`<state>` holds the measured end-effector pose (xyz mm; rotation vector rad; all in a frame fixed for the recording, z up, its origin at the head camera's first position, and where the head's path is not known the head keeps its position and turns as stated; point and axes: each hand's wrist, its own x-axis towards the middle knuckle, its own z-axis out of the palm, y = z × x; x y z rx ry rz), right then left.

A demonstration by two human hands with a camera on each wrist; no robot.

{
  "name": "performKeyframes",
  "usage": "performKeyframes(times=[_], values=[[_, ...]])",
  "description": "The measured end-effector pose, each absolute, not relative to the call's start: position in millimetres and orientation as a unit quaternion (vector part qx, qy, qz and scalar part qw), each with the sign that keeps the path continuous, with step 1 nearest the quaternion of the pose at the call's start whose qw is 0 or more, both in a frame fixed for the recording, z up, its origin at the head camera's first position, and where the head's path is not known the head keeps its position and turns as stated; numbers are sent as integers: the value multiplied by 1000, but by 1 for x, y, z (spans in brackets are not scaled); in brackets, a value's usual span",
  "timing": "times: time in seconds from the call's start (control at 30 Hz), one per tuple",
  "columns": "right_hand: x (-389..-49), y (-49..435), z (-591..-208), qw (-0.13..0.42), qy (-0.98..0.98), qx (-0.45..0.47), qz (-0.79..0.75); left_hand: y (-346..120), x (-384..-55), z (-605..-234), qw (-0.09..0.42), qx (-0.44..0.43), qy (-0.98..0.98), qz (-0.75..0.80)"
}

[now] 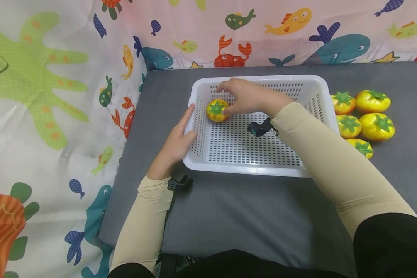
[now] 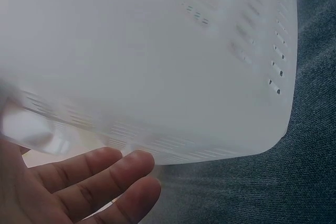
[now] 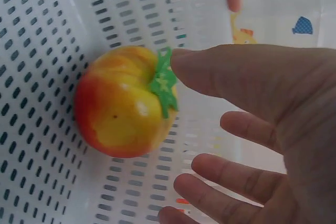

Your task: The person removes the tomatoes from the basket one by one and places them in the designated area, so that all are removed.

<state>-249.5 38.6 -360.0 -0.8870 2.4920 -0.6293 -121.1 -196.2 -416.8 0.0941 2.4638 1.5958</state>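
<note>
A white plastic basket (image 1: pixel 257 170) with slotted walls stands on the grey table. Inside it, near the left wall, sits one yellow-and-red tomato (image 1: pixel 215 112) with a green star-shaped leaf top. Over the tomato my right hand (image 1: pixel 248 96) reaches with fingers spread; in the right wrist view the thumb tip overlaps the leaf edge and the other fingers stand apart from the fruit (image 3: pixel 123 103). My left hand (image 1: pixel 175 143) rests against the basket's left side, index finger extended along the rim. Its fingers look fairly straight beside the basket's outer wall (image 2: pixel 173 153) in the left wrist view.
Several similar yellow tomatoes (image 1: pixel 377 126) lie on the table just right of the basket, one partly hidden by my right sleeve. A curtain (image 1: pixel 201 23) printed with sea animals hangs along the table's back and left. Dark straps (image 1: pixel 180 183) circle both wrists.
</note>
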Motion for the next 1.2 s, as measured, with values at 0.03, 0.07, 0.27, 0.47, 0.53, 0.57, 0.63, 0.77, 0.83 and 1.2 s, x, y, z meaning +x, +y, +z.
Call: performKeyframes(times=[0.03, 0.07, 0.27, 0.47, 0.53, 0.57, 0.63, 0.77, 0.83, 1.2], values=[[-250, 38, -362, 211, 896, -318, -227, -196, -121, -417, 103, 29, 835, 540], [-250, 38, -363, 213, 896, -318, -227, -196, -121, -417, 105, 28, 835, 540], [-250, 37, -374, 226, 894, -315, -227, -193, -119, -420, 115, 23, 833, 541], [-248, 31, -381, 222, 895, -313, -229, -193, -119, -421, 108, 23, 832, 543], [-247, 29, -384, 223, 895, -312, -227, -193, -119, -421, 106, 24, 833, 543], [-247, 28, -385, 223, 896, -312, -224, -193, -119, -422, 104, 25, 833, 542], [-246, 26, -387, 224, 896, -312, -221, -193, -119, -422, 102, 26, 834, 541], [-245, 25, -390, 228, 898, -313, -211, -193, -120, -423, 101, 28, 836, 539], [-244, 25, -391, 228, 897, -316, -207, -193, -120, -423, 100, 29, 835, 541], [-245, 23, -392, 229, 894, -329, -199, -195, -120, -417, 100, 37, 832, 544]])
